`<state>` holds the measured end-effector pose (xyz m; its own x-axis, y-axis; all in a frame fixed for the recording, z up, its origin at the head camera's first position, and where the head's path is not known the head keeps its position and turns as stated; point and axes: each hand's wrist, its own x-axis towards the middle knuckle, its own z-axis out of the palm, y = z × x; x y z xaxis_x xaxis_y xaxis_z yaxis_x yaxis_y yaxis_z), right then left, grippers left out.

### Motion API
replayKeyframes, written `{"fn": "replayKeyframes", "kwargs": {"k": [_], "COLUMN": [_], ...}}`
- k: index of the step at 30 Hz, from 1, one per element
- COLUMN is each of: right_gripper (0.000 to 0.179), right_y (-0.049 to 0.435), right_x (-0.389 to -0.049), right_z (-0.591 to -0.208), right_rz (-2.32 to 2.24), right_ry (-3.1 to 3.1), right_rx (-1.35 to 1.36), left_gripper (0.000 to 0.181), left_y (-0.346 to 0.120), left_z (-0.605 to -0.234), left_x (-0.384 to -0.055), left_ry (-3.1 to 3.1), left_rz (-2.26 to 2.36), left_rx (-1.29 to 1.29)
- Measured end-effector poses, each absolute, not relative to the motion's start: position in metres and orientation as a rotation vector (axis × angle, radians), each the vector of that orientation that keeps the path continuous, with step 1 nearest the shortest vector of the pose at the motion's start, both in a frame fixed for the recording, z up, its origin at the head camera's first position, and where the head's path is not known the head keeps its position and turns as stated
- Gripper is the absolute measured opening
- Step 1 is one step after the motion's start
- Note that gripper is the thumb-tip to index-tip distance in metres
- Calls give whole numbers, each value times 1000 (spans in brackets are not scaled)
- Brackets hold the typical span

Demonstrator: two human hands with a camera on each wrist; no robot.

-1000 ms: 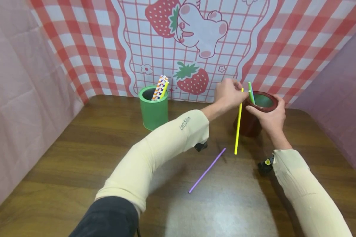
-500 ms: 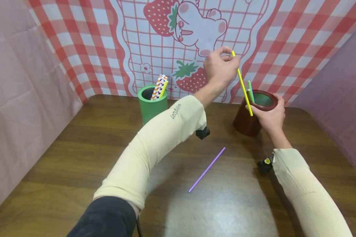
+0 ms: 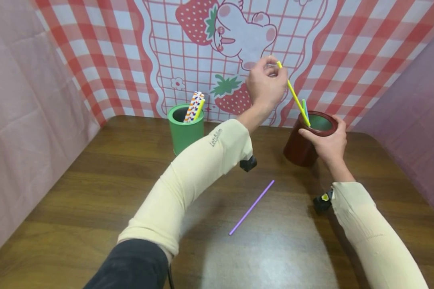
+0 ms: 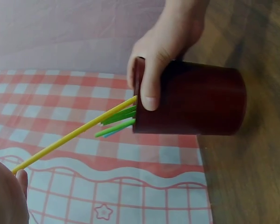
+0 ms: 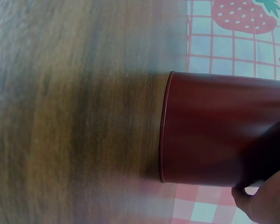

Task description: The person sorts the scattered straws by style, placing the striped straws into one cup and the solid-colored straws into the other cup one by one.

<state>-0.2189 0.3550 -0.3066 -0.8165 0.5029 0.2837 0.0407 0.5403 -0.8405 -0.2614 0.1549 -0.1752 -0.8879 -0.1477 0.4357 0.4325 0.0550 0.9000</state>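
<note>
My left hand [image 3: 267,82] pinches a yellow straw [image 3: 294,94] near its upper end. The straw slants down to the right, its lower tip right at the rim of a dark red can [image 3: 300,148]. Around the can's upper part, my right hand [image 3: 330,142] grips with the thumb on the near side. Green and blue straws [image 4: 119,127] lean out of the can's mouth, close beside the yellow tip. In the right wrist view the can's base [image 5: 162,130] stands on the wooden table. A purple straw [image 3: 252,206] lies on the table between my forearms.
A green can [image 3: 187,130] at the back left holds patterned straws [image 3: 193,106] and a yellow one [image 3: 199,109]. Behind the wooden table [image 3: 94,192] hangs a red-and-white checked cloth [image 3: 119,60] with strawberry prints. Pinkish cloths close off both sides.
My left hand has lifted the yellow straw from beside the red can, then swung its lower end to the can's mouth. The right hand keeps its grip on the can.
</note>
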Motion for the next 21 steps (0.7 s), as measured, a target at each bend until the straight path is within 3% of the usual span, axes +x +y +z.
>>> {"fn": "replayKeyframes", "kwargs": {"k": [21], "right_gripper": [97], "right_y": [356], "right_x": [-219], "right_z": [-308], "right_rz": [1237], "right_ry": [-2291], "right_rx": [-420], "left_gripper": [10], "left_y": [180], "left_z": [-231], "left_x": [-263], "left_ry": [-2196], "left_rz": [-1669], "left_rx": [-375]}}
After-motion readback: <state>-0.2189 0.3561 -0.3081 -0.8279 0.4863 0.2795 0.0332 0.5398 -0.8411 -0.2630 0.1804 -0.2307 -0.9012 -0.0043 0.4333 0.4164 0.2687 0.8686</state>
